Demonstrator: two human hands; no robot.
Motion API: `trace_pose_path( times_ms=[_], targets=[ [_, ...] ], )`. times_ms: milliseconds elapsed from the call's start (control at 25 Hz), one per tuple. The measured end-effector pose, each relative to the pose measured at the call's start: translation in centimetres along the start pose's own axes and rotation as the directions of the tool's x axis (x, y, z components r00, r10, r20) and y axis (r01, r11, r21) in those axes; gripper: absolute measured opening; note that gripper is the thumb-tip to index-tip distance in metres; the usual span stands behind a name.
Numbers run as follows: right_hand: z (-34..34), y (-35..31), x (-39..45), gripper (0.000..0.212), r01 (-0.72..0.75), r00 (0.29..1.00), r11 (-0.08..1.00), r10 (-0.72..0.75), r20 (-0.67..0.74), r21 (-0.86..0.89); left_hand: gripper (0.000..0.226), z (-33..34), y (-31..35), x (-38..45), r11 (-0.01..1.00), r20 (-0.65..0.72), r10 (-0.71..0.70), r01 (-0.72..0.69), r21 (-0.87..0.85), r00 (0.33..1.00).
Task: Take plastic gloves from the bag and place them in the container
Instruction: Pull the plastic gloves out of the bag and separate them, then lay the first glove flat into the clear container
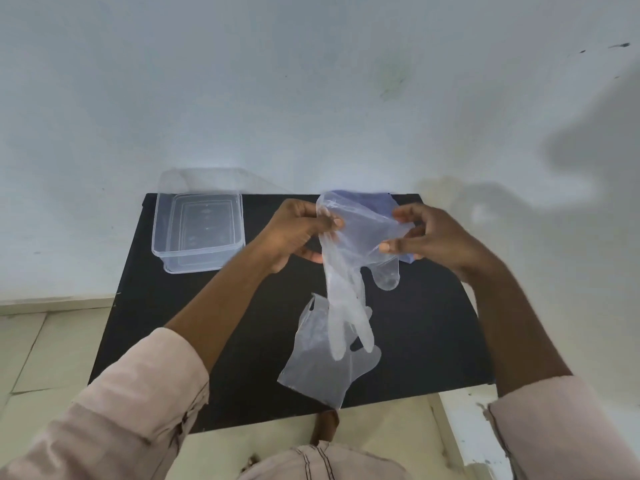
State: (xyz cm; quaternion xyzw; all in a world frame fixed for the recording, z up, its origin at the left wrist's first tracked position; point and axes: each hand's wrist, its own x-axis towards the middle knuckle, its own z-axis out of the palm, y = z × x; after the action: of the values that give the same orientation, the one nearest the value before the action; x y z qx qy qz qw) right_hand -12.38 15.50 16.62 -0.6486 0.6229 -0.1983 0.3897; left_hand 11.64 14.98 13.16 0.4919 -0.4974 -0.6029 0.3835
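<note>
Both hands hold a clear plastic glove [349, 271] up over the black table [214, 341]. My left hand [298, 233] pinches its cuff on the left, my right hand [433, 237] pinches the cuff on the right. The glove's fingers hang down toward a second clear glove [318, 372] that lies flat near the table's front edge. A bluish plastic bag [377, 199] lies behind the hands at the table's far edge, partly hidden. The clear rectangular container [199, 233] stands open at the table's far left corner, with nothing visible inside.
A pale wall rises right behind the table. Light floor tiles [41, 341] show to the left and in front of the table. My knee [325, 459] is just below the table's front edge.
</note>
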Motion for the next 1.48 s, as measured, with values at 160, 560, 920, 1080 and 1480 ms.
trace_pose_path(
  times_ms=[160, 560, 920, 1080, 1480],
  targets=[
    [2.8, 0.5, 1.0, 0.010, 0.071, 0.984, 0.947, -0.016, -0.177, 0.312, 0.021, -1.0, -0.5, 0.0, 0.999, 0.003, -0.017, 0.017, -0.035, 1.000],
    [1.3, -2.5, 1.3, 0.018, 0.115, 0.988, 0.933, -0.070, -0.141, 0.341, 0.048, -5.2, -7.2, -0.4, 0.824, -0.103, -0.223, 0.244, 0.511, 0.969],
    [0.4, -3.2, 1.7, 0.015, 0.151, 0.985, 0.931, -0.115, -0.126, 0.332, 0.083, -3.8, -0.4, 1.8, 0.998, 0.187, -0.064, 0.063, 0.012, 0.980],
    [0.2, -3.3, 1.7, 0.015, 0.158, 0.985, 0.931, -0.125, -0.120, 0.329, 0.039, -2.8, -0.7, 3.2, 0.987, 0.225, -0.076, 0.105, -0.123, 0.971],
    [0.4, -1.1, 1.3, 0.017, 0.102, 0.989, 0.909, -0.047, -0.142, 0.404, 0.016, -1.9, -1.4, 2.9, 0.923, 0.002, -0.050, 0.047, -0.383, 0.999]
  ],
)
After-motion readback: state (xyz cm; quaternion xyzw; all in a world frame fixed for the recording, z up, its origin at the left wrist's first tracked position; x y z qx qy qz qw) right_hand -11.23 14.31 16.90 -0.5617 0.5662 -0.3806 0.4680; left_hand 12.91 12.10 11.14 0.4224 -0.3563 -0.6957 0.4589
